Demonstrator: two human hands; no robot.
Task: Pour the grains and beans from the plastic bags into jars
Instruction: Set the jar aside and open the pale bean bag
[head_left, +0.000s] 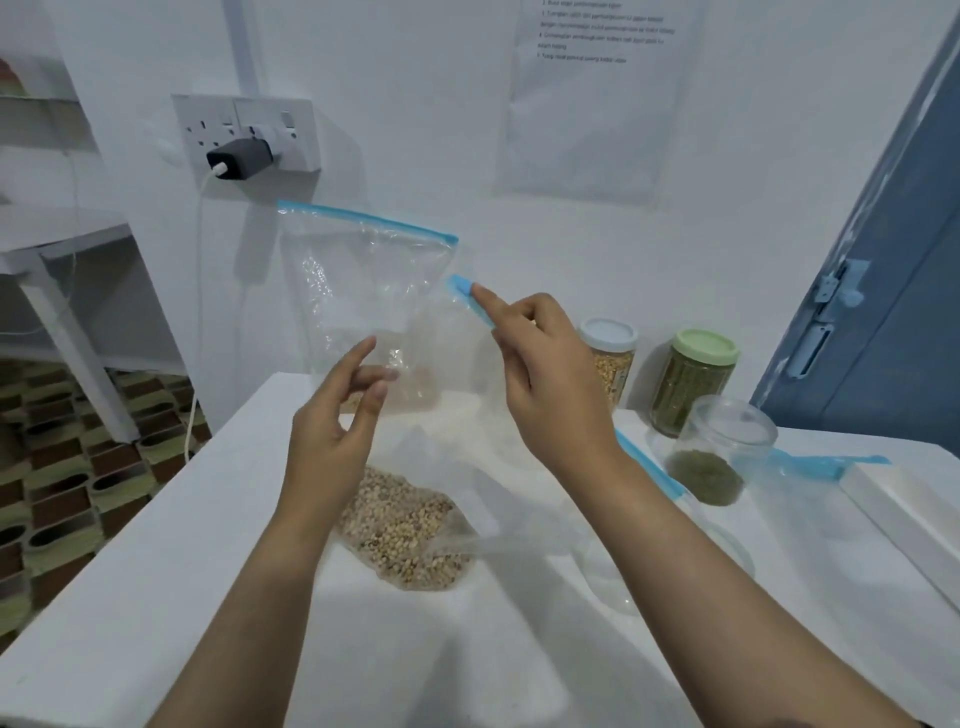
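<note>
My right hand (550, 374) pinches the blue zip strip of the clear plastic bag (363, 291), held up over the table's far edge; my left hand (337, 415) pinches the film lower down. The bag hangs below and left of the right grip, its long axis running top-left to lower-right (looks nearly empty). The bean pile (405, 525) lies under it mid-table. The open jar (727, 447) stands toward the right edge, nearer the right hand.

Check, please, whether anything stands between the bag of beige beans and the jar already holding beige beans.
Yes: that jar wears its white lid, closing its mouth. The right hand, pinching the bag's blue zip strip, also sits in front of it in this view.
</note>
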